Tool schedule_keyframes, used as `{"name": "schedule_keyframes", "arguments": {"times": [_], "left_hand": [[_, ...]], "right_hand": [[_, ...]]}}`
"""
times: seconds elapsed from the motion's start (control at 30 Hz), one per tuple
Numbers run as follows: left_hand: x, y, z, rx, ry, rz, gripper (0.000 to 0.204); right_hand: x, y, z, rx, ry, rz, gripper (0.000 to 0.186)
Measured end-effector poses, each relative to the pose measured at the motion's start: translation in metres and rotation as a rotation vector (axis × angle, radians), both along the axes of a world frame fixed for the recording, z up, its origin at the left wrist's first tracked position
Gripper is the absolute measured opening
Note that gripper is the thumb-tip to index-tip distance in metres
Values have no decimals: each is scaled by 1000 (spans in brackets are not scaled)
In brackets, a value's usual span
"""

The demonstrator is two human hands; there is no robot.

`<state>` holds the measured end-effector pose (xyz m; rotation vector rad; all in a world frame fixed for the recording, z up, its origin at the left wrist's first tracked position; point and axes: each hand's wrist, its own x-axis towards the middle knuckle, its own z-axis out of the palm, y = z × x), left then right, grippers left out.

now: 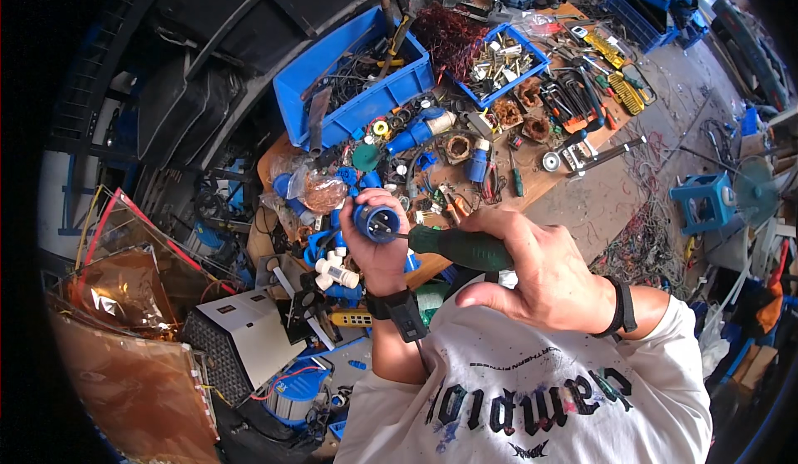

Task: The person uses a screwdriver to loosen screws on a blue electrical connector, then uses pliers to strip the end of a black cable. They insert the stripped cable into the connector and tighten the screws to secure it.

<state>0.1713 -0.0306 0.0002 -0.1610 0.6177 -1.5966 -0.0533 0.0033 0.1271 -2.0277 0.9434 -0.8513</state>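
My left hand (384, 262) is wrapped round a round blue industrial plug (363, 216), its open end with metal pins facing up and to the right. In my right hand (549, 277) is a screwdriver (460, 247) with a dark green handle. The fingers press on the handle's rear end, while the thumb stands away from it. The screwdriver's shaft points left into the plug's mouth; where exactly its tip sits is hard to make out. Beside the left wrist lies a white multi-way fitting (336, 272).
Beyond my hands, a cluttered wooden table (573, 183) bears a large blue crate (297, 90) of scrap, a blue tray (532, 68) of brass pieces, a blue connector (479, 162), another screwdriver (516, 173) and several pliers. A blue stool (701, 203) stands at right; a white box (249, 331) at left.
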Motion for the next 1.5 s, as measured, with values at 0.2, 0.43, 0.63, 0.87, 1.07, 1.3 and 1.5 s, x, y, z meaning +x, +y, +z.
{"name": "schedule_keyframes", "arguments": {"times": [0.2, 0.43, 0.63, 0.87, 1.07, 1.3, 1.5], "left_hand": [[-1, 2, -1, -8, 13, 8, 16], [-1, 5, -1, -9, 38, -1, 16], [-4, 6, -1, -1, 36, 3, 16], [-6, 5, 3, -6, 73, 18, 15], [-5, 3, 4, 3, 67, 16, 16], [-8, -1, 0, 7, 6, 2, 17], [-9, -4, -2, 16, 0, -24, 17]], "right_hand": [[-5, 0, 0, -138, 117, 67, 38], [-1, 1, -3, -116, -37, 74, 35], [0, 4, -13, -194, -73, 37, 34], [-4, -7, -13, -359, -228, 97, 34], [-6, -5, -13, -348, -237, 34, 34], [-4, -6, -16, -370, -135, 55, 32], [-9, -8, -17, -305, -215, 44, 29]]}}
